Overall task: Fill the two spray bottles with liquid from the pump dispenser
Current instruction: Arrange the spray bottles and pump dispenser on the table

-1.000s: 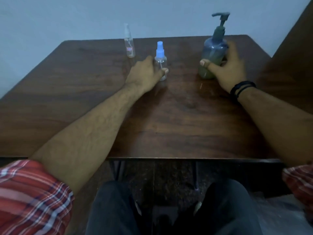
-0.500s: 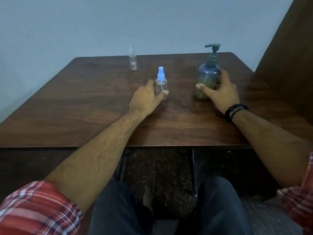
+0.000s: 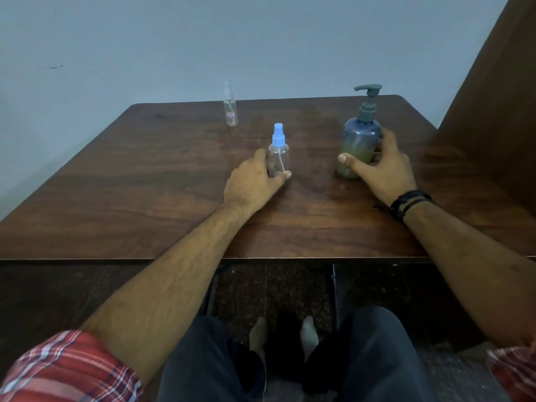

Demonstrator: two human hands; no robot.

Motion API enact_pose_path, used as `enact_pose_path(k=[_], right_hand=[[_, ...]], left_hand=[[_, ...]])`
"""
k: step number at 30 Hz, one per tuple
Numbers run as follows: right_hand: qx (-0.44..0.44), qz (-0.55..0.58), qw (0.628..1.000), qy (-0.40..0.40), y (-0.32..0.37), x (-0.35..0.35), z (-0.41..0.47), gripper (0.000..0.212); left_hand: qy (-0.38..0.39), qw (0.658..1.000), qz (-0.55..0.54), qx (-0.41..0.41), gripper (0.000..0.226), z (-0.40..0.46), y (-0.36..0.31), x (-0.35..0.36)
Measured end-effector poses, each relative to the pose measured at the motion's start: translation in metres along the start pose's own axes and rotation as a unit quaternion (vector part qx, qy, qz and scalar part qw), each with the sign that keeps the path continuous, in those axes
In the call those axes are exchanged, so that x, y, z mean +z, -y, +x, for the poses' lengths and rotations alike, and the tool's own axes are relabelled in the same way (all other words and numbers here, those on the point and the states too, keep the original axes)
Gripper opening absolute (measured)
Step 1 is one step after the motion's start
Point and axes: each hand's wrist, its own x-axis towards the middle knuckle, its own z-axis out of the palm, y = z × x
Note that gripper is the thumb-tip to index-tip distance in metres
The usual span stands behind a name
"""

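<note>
A small clear spray bottle with a blue cap [image 3: 278, 152] stands upright mid-table; my left hand [image 3: 252, 184] wraps around its lower body from the left. A blue-grey pump dispenser [image 3: 361, 140], about half full of yellowish liquid, stands to the right, and my right hand [image 3: 383, 169] grips its base, thumb across the front. A second, slimmer clear spray bottle with a clear cap [image 3: 230, 107] stands alone near the table's far edge, apart from both hands.
The brown wooden table [image 3: 145, 184] reaches to a pale wall behind. A tall wooden panel [image 3: 499, 97] rises at the right. My legs and feet show below the table's near edge.
Both hands keep the same hold on their bottles. The camera view has tilted up and back, so the table and bottles sit lower and look smaller in the frame.
</note>
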Motion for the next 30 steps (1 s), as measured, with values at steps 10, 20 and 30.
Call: enact_pose_path(k=[10,20,30], right_hand=[[0.011,0.012,1.000,0.016,0.002,-0.002,-0.001,0.097],[0.027,0.003,0.999,0.026,0.008,-0.002,-0.003,0.094],[0.045,0.010,0.999,0.017,0.013,0.003,-0.002,0.092]], left_hand=[[0.037,0.993,-0.106,-0.042,0.078,0.002,0.008,-0.019],[-0.062,0.989,-0.120,-0.061,0.030,0.054,0.076,-0.038],[-0.075,0.986,-0.123,-0.079,0.053,0.138,0.109,-0.020]])
